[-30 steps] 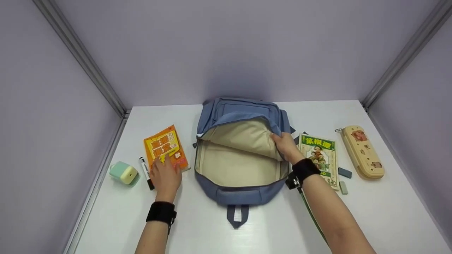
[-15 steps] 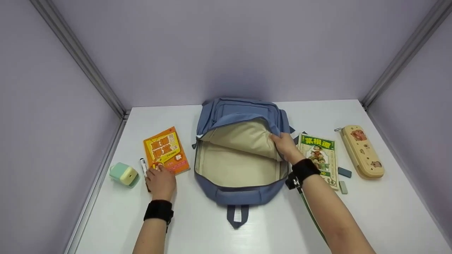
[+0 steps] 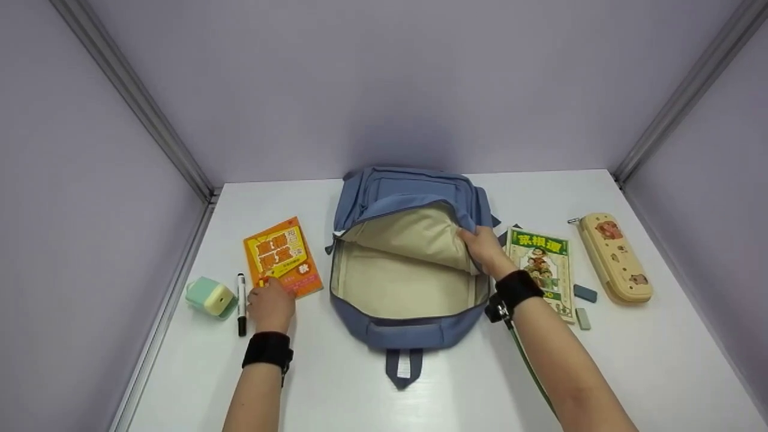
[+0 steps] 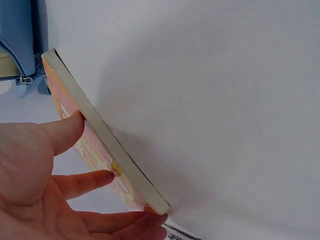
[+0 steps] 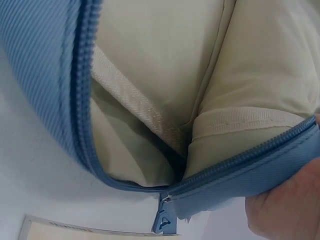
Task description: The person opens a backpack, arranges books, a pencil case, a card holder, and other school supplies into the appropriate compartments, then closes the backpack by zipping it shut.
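Observation:
My left hand [image 3: 272, 306] rests at the lower left corner of an orange book [image 3: 285, 255] lying on the table. In the left wrist view, the thumb and fairly straight fingers touch the cover of the book [image 4: 87, 130] near its thick page edge, and the fingertips reach its corner. Just left of that hand lies a black-and-white marker [image 3: 242, 305]. My right hand [image 3: 486, 249] grips the raised front flap of a blue backpack [image 3: 408, 333], whose zipped mouth gapes and shows a beige lining. In the right wrist view, the thumb of the right hand [image 5: 287, 205] presses the flap below the zip.
At the far left is a mint-and-yellow pencil sharpener [image 3: 211, 296]. Right of the backpack lie a green-and-cream book [image 3: 543, 264], a dark eraser [image 3: 585, 293], a pale green eraser [image 3: 583, 319] and a yellow pencil case [image 3: 617, 258]. Walls stand behind and at both sides.
My left hand has drawn back toward me and slightly left across the orange book. The marker beside it has swung round and now points straight toward me. The right hand stays on the flap.

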`<state>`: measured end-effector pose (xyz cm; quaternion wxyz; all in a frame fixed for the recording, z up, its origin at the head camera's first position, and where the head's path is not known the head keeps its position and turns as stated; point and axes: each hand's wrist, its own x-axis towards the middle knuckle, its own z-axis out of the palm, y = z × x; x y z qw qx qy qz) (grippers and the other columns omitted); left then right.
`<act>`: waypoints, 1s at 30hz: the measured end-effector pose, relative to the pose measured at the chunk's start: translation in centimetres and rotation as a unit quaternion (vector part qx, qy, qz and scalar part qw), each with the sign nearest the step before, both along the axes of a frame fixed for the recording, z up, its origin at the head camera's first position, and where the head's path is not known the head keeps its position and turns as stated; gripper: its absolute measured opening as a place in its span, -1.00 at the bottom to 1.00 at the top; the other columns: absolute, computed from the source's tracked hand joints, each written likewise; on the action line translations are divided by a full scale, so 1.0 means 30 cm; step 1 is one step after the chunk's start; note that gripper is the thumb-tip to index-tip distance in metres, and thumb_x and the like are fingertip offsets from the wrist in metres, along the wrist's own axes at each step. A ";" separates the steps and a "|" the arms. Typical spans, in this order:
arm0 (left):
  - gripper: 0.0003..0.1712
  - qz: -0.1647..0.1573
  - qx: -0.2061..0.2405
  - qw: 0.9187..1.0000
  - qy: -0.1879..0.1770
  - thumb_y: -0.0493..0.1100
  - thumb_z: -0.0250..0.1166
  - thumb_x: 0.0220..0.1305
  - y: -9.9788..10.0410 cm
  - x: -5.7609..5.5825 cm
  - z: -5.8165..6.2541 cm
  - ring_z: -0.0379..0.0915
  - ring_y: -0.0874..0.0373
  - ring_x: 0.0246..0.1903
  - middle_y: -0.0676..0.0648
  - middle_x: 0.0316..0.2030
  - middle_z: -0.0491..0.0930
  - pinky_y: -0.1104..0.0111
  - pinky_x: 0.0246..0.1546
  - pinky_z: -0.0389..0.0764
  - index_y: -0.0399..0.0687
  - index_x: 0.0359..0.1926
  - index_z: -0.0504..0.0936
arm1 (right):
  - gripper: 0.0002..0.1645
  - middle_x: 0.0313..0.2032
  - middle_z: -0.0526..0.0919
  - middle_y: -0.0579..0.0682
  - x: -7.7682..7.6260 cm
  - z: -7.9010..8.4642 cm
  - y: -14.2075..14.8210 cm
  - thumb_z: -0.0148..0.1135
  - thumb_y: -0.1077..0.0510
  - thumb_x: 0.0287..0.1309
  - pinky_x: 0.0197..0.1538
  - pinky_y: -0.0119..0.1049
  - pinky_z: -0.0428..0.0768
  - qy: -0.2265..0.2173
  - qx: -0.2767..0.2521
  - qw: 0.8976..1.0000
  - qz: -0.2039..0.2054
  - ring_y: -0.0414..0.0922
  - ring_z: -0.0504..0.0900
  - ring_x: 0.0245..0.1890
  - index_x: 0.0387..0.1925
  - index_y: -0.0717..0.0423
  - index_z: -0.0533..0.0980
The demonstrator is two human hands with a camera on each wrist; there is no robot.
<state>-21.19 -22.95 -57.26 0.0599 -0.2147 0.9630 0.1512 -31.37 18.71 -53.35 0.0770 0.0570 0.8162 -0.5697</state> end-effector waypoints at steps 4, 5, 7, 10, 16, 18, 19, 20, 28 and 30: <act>-0.23 0.014 0.013 1.000 0.015 -0.09 0.19 0.39 0.001 -0.011 0.005 0.30 -0.55 0.02 -0.72 0.03 0.25 -0.23 0.03 0.37 -0.49 0.38 0.09 | -0.70 -0.34 0.49 0.06 0.000 -0.001 -0.002 0.04 0.07 0.39 -0.22 -0.35 0.46 0.005 0.004 1.000 -0.001 -0.08 0.48 -0.32 -0.35 0.25 0.45; -0.20 0.018 0.017 1.000 0.017 -0.08 0.21 0.38 0.000 -0.013 0.006 0.30 -0.56 0.02 -0.72 0.02 0.25 -0.23 0.04 0.36 -0.46 0.40 0.06 | -0.69 -0.34 0.49 0.06 0.000 -0.001 -0.002 0.04 0.07 0.39 -0.23 -0.35 0.46 0.005 0.003 1.000 -0.001 -0.08 0.49 -0.32 -0.35 0.25 0.45; -0.13 0.025 0.024 0.999 0.019 -0.07 0.25 0.35 -0.002 -0.018 0.008 0.29 -0.55 0.01 -0.70 0.01 0.25 -0.23 0.04 0.34 -0.41 0.43 0.00 | -0.69 -0.33 0.49 0.07 0.000 -0.001 -0.001 0.04 0.07 0.40 -0.22 -0.33 0.46 0.006 0.006 1.000 0.001 -0.06 0.49 -0.30 -0.34 0.26 0.45; -0.04 0.029 0.027 0.999 0.023 -0.05 0.31 0.31 -0.006 -0.022 0.011 0.29 -0.55 0.01 -0.70 -0.01 0.28 -0.24 0.04 0.31 -0.38 0.46 -0.05 | -0.67 -0.28 0.48 0.09 -0.001 -0.001 0.000 0.02 0.05 0.41 -0.15 -0.31 0.44 0.002 0.011 1.000 0.006 -0.04 0.48 -0.23 -0.27 0.28 0.45; -0.02 0.040 0.009 0.998 0.054 -0.04 0.42 0.19 -0.007 -0.026 0.012 0.26 -0.54 0.01 -0.67 0.00 0.29 -0.27 0.04 0.22 -0.36 0.42 0.07 | -0.66 -0.29 0.48 0.10 0.000 0.000 -0.005 0.04 0.03 0.40 -0.13 -0.27 0.43 0.003 0.026 1.000 0.002 0.00 0.47 -0.22 -0.29 0.28 0.45; -0.04 0.050 -0.002 0.996 0.070 -0.07 0.45 0.15 -0.006 -0.029 0.011 0.26 -0.52 0.00 -0.63 0.01 0.27 -0.25 0.04 0.21 -0.34 0.39 0.12 | -0.67 -0.30 0.48 0.10 0.001 0.000 -0.006 0.04 0.04 0.39 -0.14 -0.27 0.43 0.006 0.026 1.000 0.002 0.00 0.47 -0.23 -0.31 0.27 0.44; -0.05 0.054 -0.007 0.996 0.075 -0.09 0.45 0.14 -0.004 -0.030 0.010 0.25 -0.52 0.01 -0.63 0.03 0.25 -0.25 0.04 0.21 -0.34 0.39 0.12 | -0.68 -0.30 0.48 0.10 0.001 -0.001 -0.007 0.04 0.05 0.39 -0.14 -0.28 0.43 0.007 0.023 1.000 0.000 0.00 0.48 -0.23 -0.31 0.26 0.44; -0.04 0.057 -0.008 0.995 0.086 -0.13 0.47 0.11 -0.003 -0.031 0.010 0.26 -0.51 0.00 -0.62 0.04 0.24 -0.24 0.04 0.23 -0.36 0.38 0.12 | -0.68 -0.29 0.49 0.10 0.002 -0.001 -0.008 0.04 0.05 0.39 -0.13 -0.28 0.43 0.009 0.022 1.000 0.001 0.00 0.48 -0.22 -0.31 0.26 0.45; -0.06 0.043 0.065 0.983 0.166 -0.47 0.29 0.08 0.010 -0.053 0.029 0.48 -0.34 -0.26 -0.53 0.09 0.17 -0.06 -0.23 0.54 -0.57 0.39 -0.06 | -0.68 -0.28 0.46 0.13 -0.002 -0.002 -0.006 0.04 0.05 0.39 -0.14 -0.28 0.42 0.012 0.029 1.000 0.005 0.00 0.46 -0.23 -0.32 0.26 0.43; -0.22 0.034 0.080 0.980 0.178 -0.48 0.20 0.17 0.011 -0.058 0.046 0.50 -0.35 -0.27 -0.50 0.06 0.23 -0.06 -0.24 0.54 -0.57 0.34 0.01 | -0.67 -0.31 0.46 0.11 -0.001 -0.001 -0.006 0.04 0.04 0.40 -0.17 -0.28 0.42 0.013 0.034 0.999 0.004 -0.01 0.46 -0.26 -0.33 0.26 0.44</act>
